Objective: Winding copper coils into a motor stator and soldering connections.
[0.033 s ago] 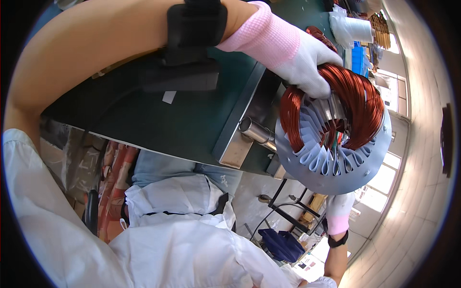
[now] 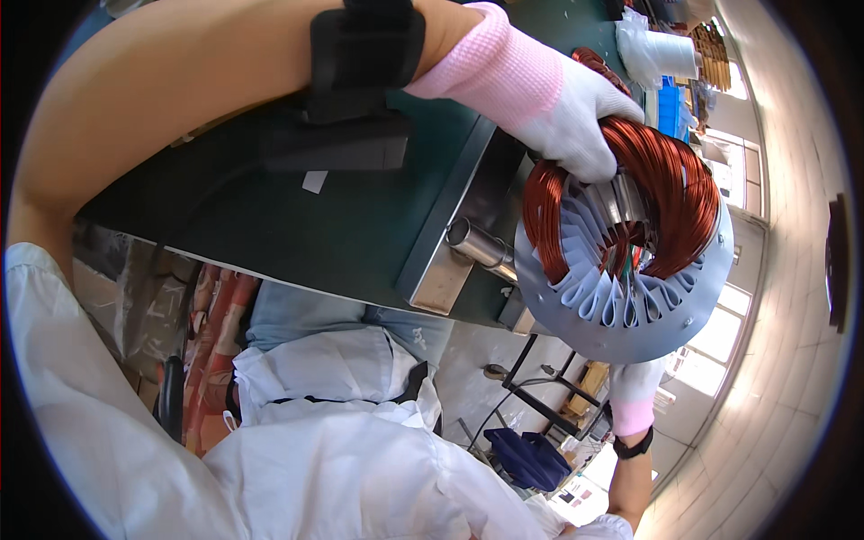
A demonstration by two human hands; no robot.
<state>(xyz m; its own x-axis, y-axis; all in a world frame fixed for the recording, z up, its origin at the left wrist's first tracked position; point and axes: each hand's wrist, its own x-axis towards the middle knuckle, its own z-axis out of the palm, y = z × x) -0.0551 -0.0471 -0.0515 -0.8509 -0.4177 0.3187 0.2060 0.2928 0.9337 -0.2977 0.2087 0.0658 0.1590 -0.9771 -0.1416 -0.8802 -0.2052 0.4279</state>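
Observation:
A motor stator (image 2: 623, 328) fills the right side, with a smooth grey ring, folded pale slot liners (image 2: 605, 292) around the bore and thick bundles of copper wire (image 2: 679, 193) on the near face. My left hand (image 2: 576, 121), in a white glove with a pink cuff, is closed over the upper copper bundle, its thumb toward the bore. A shiny metal piece (image 2: 621, 200) shows inside the bore. Below the stator, my right hand (image 2: 637, 382), gloved the same way, meets the lower edge of the ring; its fingers are hidden behind it.
A dark green worktable (image 2: 297, 216) spans the middle, with a metal tray-like frame (image 2: 445, 279) and a steel tube (image 2: 472, 241) at its right. Beyond my left hand lie another copper coil (image 2: 598, 67), a white spool (image 2: 670, 56) and a blue bin (image 2: 669, 110). Below stands a black-framed cart (image 2: 549, 405).

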